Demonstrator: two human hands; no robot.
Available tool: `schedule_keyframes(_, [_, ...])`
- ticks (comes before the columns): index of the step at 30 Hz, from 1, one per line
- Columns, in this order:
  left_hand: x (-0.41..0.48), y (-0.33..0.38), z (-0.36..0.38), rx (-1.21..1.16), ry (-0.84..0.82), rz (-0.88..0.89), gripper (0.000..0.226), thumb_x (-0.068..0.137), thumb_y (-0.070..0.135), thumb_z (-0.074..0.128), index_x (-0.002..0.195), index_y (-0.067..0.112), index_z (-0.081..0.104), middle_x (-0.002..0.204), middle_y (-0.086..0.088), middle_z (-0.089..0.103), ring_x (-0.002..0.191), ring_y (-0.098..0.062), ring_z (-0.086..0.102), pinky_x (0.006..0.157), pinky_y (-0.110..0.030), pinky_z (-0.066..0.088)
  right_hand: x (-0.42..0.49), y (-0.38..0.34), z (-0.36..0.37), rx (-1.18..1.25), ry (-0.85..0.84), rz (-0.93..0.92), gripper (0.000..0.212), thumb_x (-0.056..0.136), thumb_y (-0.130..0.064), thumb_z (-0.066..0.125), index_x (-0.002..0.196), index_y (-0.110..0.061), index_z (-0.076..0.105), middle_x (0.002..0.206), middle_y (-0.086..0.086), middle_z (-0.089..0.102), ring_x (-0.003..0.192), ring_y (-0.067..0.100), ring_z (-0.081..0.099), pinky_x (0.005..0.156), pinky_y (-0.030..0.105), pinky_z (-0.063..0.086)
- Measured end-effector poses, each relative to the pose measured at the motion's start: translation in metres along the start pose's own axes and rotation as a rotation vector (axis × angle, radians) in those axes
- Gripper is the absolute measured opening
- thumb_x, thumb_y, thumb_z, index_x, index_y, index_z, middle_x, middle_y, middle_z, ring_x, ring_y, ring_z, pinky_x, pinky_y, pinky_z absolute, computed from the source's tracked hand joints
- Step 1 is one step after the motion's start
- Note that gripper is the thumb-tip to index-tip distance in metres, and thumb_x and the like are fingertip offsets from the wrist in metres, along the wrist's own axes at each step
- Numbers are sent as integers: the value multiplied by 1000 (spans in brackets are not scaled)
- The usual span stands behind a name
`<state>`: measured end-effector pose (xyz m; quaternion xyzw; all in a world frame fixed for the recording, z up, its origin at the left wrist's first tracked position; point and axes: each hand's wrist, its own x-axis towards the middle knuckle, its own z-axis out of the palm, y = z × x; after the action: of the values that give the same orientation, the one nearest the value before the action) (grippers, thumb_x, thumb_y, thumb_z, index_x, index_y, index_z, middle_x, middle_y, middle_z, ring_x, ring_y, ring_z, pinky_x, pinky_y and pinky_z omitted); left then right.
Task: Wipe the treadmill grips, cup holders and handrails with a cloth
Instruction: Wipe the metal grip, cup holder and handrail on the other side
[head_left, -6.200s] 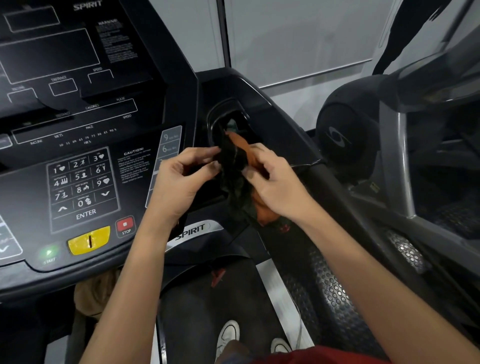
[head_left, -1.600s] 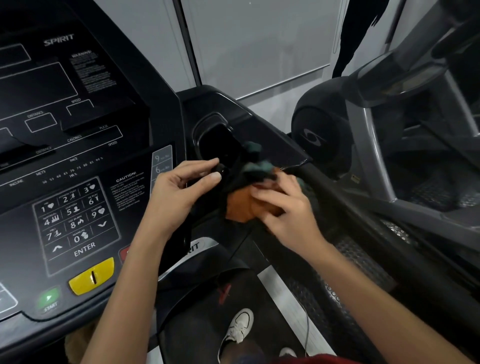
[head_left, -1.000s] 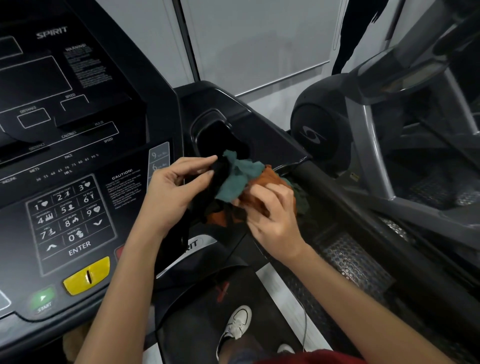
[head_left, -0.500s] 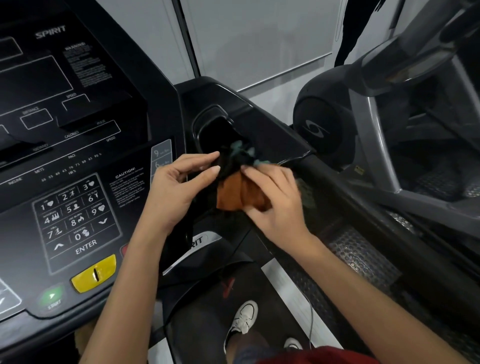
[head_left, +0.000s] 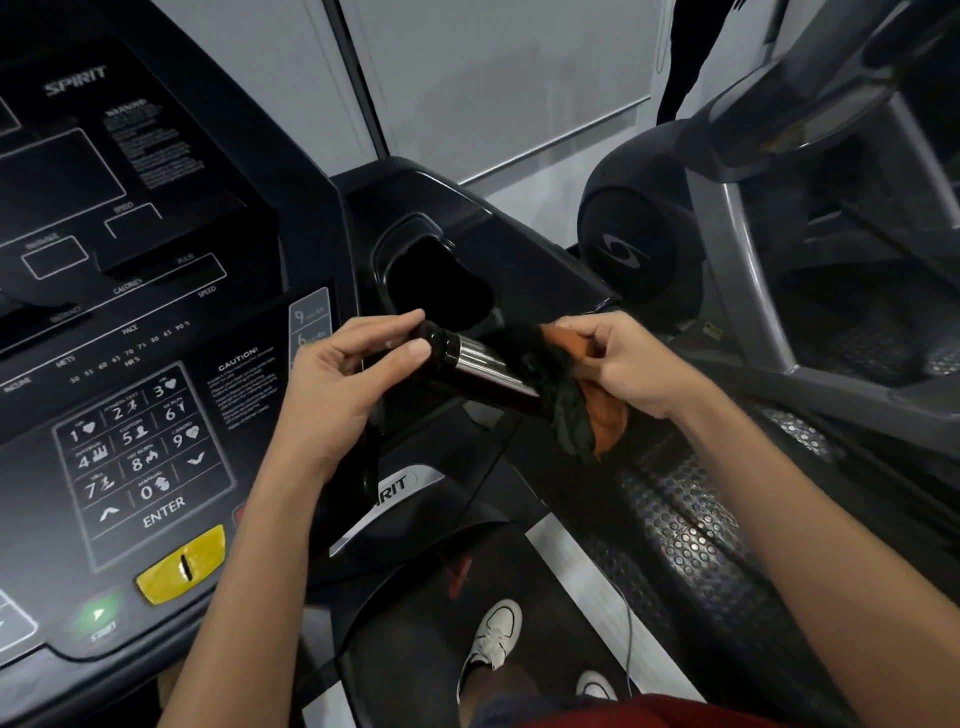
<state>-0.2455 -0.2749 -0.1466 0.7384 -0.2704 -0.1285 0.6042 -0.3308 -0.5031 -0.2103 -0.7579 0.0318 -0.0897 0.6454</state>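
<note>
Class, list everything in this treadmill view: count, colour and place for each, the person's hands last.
grip: one, black with silver band, between the hands
cloth: one, orange and dark green, over the grip's right part
cup holder: one, black, above the grip
keypad: one, black with white figures, lower console
yellow button: one, yellow, below the keypad
green start button: one, green, bottom left
neighbouring machine: one, grey and black, right
shoes: two, white, bottom centre
left hand: one, pinches the grip's end
right hand: one, pinches the cloth
</note>
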Motion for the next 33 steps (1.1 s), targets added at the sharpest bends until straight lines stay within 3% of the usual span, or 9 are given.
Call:
schedule_keyframes(5, [1,-2,-1,-16,-3,7,31,67,27,69,98,24,70,98,9,68,102,-13,62,93,-24,48,20,-30,24,-14,-89,-98,25,83,10,56,101,-4,66,94,23,64,85,22,60,82,36,47])
schedule_keyframes(8, [2,-2,-2,-22,-9,6,32,66,27,69,97,24,70,98,9,68,101,-12,63,92,-25,48,35,-37,32,172,-204,41,40,90,9,45,116,-18,60,101,11,69,97,20,66,90,32,52])
schedule_keyframes(11, [2,-2,-2,-16,-17,4,30,67,27,69,97,26,71,98,11,69,99,-10,63,89,-22,49,43,-30,27,254,-288,142,42,91,10,41,126,-11,54,106,15,66,97,24,65,89,36,53])
schedule_keyframes(16, [4,-3,-5,-14,-44,12,30,68,26,69,97,28,72,98,9,69,100,-10,63,83,-17,49,37,-8,3,2,-323,209,42,83,19,49,99,-14,69,93,14,69,85,27,66,80,44,54])
schedule_keyframes(21, [5,-4,-6,-15,-52,17,27,68,26,70,94,32,73,99,9,69,102,-11,62,87,-21,48,28,-12,-11,-219,-319,168,52,76,25,44,102,-12,69,98,16,70,90,29,69,78,39,57])
schedule_keyframes(23, [5,-4,-6,-23,-50,17,28,67,27,70,94,31,73,100,8,69,102,-13,63,87,-21,49,29,-24,1,-108,-295,122,46,79,24,42,105,-5,66,96,18,68,87,27,68,81,43,54])
schedule_keyframes(27, [5,-4,-5,-44,-37,2,26,65,27,71,90,32,74,100,9,69,102,-12,63,87,-20,49,42,-41,31,265,-297,139,47,89,16,34,114,-15,59,92,5,70,85,15,69,79,27,56])
schedule_keyframes(29, [5,-3,-5,-40,-42,-2,25,66,26,70,89,34,74,99,10,69,101,-11,64,87,-21,49,46,-39,31,353,-315,206,44,90,14,32,106,-14,62,83,3,72,76,13,69,73,25,57])
schedule_keyframes(33, [4,-3,-5,-28,-45,8,26,67,26,70,92,34,73,99,10,69,102,-12,63,88,-23,49,36,-20,16,239,-214,396,30,91,3,39,81,-12,63,64,1,69,56,9,64,59,22,54])
